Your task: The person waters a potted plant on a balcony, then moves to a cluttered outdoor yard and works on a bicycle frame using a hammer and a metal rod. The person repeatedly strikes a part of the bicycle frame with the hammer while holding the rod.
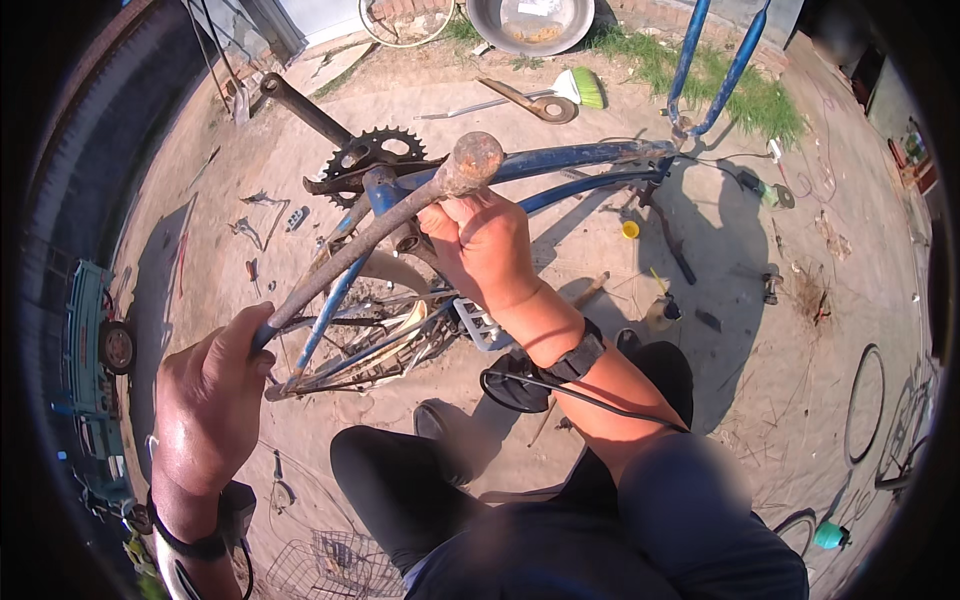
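A blue, rust-worn bicycle frame lies tilted before me, with a toothed chainring and a crank arm at its bottom bracket. Wrapped round the lower end of a hammer's long handle is my left hand. The rusty hammer slants across the frame, its round head above the bottom bracket. Just under that head my right hand is closed against the frame beside the bracket shell; what its fingers hold is hidden. A grey pedal sits below my right wrist.
Tools and bike parts lie on the concrete at left. Behind the frame are a green-tipped brush and a metal basin. A blue fork stands far right. Nearby are a yellow cap, a wire basket and a green cart.
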Available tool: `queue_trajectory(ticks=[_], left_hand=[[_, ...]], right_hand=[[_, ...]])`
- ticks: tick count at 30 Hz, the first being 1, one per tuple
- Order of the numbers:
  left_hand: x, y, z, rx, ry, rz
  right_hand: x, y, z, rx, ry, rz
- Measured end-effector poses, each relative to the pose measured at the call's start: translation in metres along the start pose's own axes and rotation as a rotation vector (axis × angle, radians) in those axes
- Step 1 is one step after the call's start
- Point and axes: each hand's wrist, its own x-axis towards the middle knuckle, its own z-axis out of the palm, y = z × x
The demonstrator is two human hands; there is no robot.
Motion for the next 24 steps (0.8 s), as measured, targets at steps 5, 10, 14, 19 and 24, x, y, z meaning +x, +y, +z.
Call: queue_trajectory(ticks=[5,10,14,19,24], left_hand=[[0.004,0.0,-0.004,0.007,-0.087,-0.087],[0.002,0.004,-0.006,0.034,-0.031,-0.001],[0.01,0.007,-0.007,0.076,-0.021,0.004],[0.009,0.006,-0.01,0.04,-0.088,-0.058],[0.01,0.007,-0.006,0.051,-0.021,0.037]], right_hand=[[-0.002,0.0,0.001,0.005,-0.007,0.015],[0.005,-0.008,-0.005,0.009,0.012,0.024],[0.0,-0.001,-0.001,0.012,-0.022,0.004],[0.0,-0.007,-0.003,0.014,-0.101,0.104],[-0.002,-0.007,-0.006,0.079,-0.032,0.105]])
